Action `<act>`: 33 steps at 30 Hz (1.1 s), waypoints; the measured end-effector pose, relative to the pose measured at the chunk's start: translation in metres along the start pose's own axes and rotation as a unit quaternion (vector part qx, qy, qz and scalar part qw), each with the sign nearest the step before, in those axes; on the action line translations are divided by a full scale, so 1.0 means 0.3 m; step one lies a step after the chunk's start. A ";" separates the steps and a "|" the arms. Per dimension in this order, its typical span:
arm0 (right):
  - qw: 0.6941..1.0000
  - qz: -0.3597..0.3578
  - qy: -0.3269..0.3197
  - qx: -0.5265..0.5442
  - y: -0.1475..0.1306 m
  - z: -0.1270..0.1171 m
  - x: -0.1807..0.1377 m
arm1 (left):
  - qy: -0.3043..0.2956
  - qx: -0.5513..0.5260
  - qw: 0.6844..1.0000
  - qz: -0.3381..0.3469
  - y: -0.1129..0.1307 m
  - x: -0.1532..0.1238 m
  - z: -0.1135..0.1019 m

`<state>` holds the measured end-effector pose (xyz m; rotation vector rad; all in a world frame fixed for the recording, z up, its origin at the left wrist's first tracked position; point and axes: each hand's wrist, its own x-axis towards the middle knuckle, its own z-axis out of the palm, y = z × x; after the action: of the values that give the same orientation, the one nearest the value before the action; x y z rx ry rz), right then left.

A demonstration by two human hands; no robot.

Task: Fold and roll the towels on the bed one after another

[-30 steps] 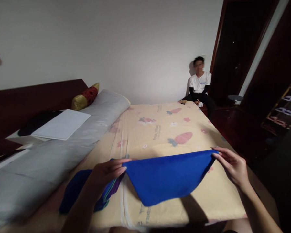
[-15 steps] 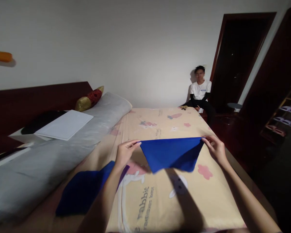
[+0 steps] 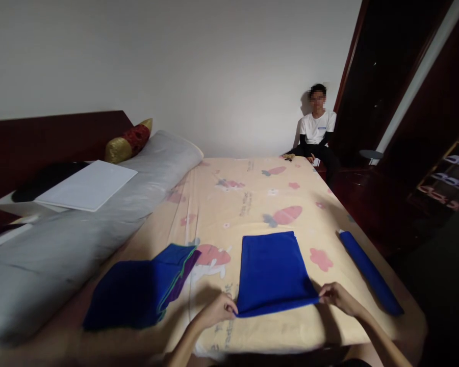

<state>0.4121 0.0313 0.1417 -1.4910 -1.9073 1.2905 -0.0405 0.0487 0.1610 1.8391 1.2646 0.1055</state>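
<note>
A blue cloth (image 3: 271, 270) lies folded flat on the cream patterned bed sheet (image 3: 245, 199) near the bed's front edge. My left hand (image 3: 222, 309) pinches its near left corner. At the cloth's near right corner, my right hand (image 3: 336, 297) is closed in a pinch as well. A stack of blue and purple cloths (image 3: 141, 290) rests on the sheet to the left of my left hand. A rolled blue cloth (image 3: 369, 272) lies along the bed's right edge.
A long grey bolster (image 3: 80, 229) runs along the left side, with a white board (image 3: 86, 186) and a red and gold cushion (image 3: 128, 142) behind it. A person in a white shirt (image 3: 315, 137) sits at the far end. Dark door and shelves stand to the right.
The blue cloth, held up by its corners before, now lies folded on the sheet. Both my hands have come back toward me to its near corners.
</note>
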 end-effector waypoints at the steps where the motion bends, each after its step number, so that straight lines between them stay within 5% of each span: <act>1: 1.000 0.014 -0.021 -0.003 0.041 0.031 -0.008 | -0.031 0.009 0.999 -0.006 -0.019 0.009 0.039; 4: 0.998 0.031 -0.054 -0.017 0.096 0.079 -0.025 | -0.089 0.020 0.996 -0.009 -0.021 0.020 0.091; 6: 0.998 0.021 -0.019 -0.061 0.088 0.097 -0.013 | -0.077 0.038 0.996 -0.007 0.014 0.036 0.100; 11: 0.974 -0.013 0.151 -0.168 0.003 0.250 0.099 | 0.108 0.092 0.990 0.014 0.146 0.156 0.215; 15: 0.948 -0.088 0.178 -0.250 -0.050 0.473 0.179 | 0.261 0.197 0.943 0.059 0.181 0.266 0.409; 19: 0.925 -0.111 0.174 -0.320 -0.011 0.580 0.177 | 0.299 0.296 0.904 0.077 0.116 0.268 0.528; 27: 0.893 0.028 0.287 -0.346 0.203 0.456 0.046 | 0.350 0.350 0.869 0.004 -0.083 0.092 0.454; 33: 0.897 0.004 0.293 -0.332 0.071 0.509 0.120 | 0.340 0.339 0.877 0.022 0.066 0.152 0.455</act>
<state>0.2946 0.0003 0.0402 -1.9056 -1.9689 0.0893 0.0648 0.0002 0.0736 2.5618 1.9126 0.4056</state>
